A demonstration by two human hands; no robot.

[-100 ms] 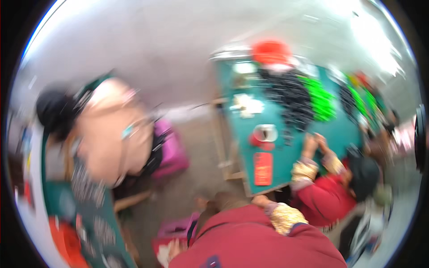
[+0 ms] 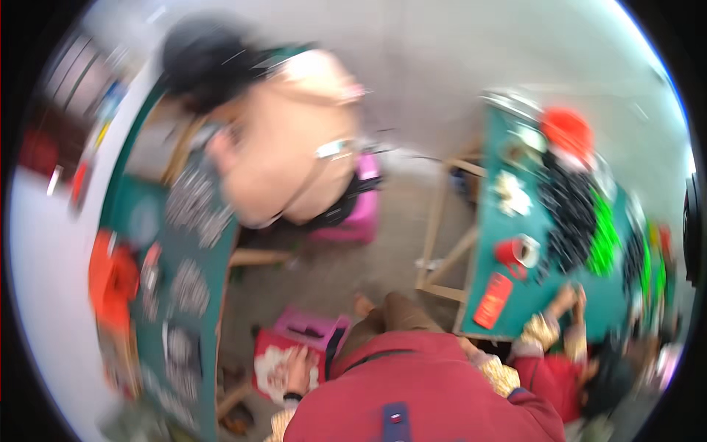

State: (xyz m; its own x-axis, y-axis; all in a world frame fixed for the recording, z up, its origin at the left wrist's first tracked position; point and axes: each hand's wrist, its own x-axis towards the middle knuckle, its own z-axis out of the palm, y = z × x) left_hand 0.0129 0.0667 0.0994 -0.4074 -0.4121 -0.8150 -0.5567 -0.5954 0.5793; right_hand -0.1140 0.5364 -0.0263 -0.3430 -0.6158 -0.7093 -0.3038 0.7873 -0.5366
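Observation:
My left hand [image 2: 298,372] lies with fingers stretched out on a red and white patterned cushion or cloth, beside a pink stool [image 2: 313,328]. It seems to hold nothing. Close to the near corner of the green table [image 2: 477,258] is my right hand [image 2: 469,348], partly hidden and blurred. Its fingers do not show clearly, so I cannot tell what it touches. A red jacket and yellow patterned sleeve cuffs cover my body and arms.
Black strips [image 2: 567,210], bright green strips [image 2: 604,236], a red mug [image 2: 513,253] and a red packet [image 2: 493,300] lie on the right table, where a co-worker's hands [image 2: 571,298] work. Another person [image 2: 294,147] bends over the left green table [image 2: 151,202], which bears grey bundles.
The whole view has swung to the left, so both tables and people sit farther right in the picture. My left hand on the cushion shows more fully now.

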